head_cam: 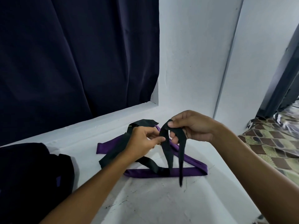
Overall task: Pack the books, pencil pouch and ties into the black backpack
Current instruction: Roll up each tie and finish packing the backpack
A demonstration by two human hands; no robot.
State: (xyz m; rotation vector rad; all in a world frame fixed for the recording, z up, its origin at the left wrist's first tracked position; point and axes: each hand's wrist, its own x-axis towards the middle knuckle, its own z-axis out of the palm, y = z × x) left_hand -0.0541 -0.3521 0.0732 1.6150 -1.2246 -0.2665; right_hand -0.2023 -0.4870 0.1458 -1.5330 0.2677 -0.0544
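The right hand [192, 126] pinches a folded loop of the narrow black cloth tie [168, 152], lifted above the white painted ledge [161, 199]. The left hand [144, 141] grips the same tie beside it. A purple satin tie [161, 172] lies underneath; the black fabric backpack [32, 172] sits at left

Both hands [169, 135] pinching black tie [168, 152], purple tie [161, 172] beneath, perhaps backpack [32, 172] left

Both forearms are extended forward, bare. The right hand [192, 126] is raised, thumb and fingers pinched on the black tie [168, 152]. The left hand [144, 141] is held beside it, fingertips on the tie.
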